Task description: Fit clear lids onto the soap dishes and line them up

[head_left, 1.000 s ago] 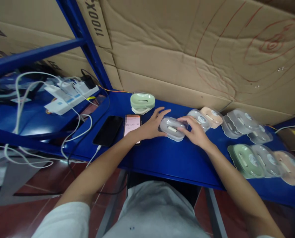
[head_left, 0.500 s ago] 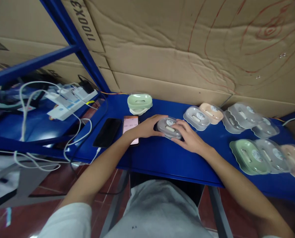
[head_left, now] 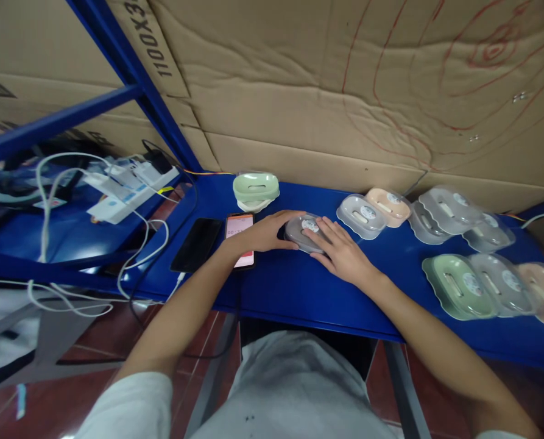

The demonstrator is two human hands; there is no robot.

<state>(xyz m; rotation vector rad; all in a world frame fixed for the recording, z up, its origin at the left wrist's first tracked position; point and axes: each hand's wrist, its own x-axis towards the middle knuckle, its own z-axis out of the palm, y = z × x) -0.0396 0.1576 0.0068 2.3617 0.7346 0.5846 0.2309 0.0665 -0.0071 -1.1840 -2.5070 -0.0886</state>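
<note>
Brown cardboard behind a blue surface, with red curved lines drawn toward the right. Near the middle of the surface, between both hands, a grey soap box under a clear lid with a label. Farther right, apart from the hands, eight more lidded soap boxes in grey, peach and green, seemingly done: a pair toward the back, a cluster of three with one on top, a row of three nearer the front. Apparently close to done too, the grey soap box in hand, though too covered by fingers to judge the fit of its lid. At the back left, possibly left to do, a green dish above a white piece. Left hand curved wide and clamped round the box's left end, thumb on the near side, fingers on the far side. Right hand laid over the lid's right part, fingers stretched and slightly apart; gripping, pressing or merely resting, impossible to tell.
</note>
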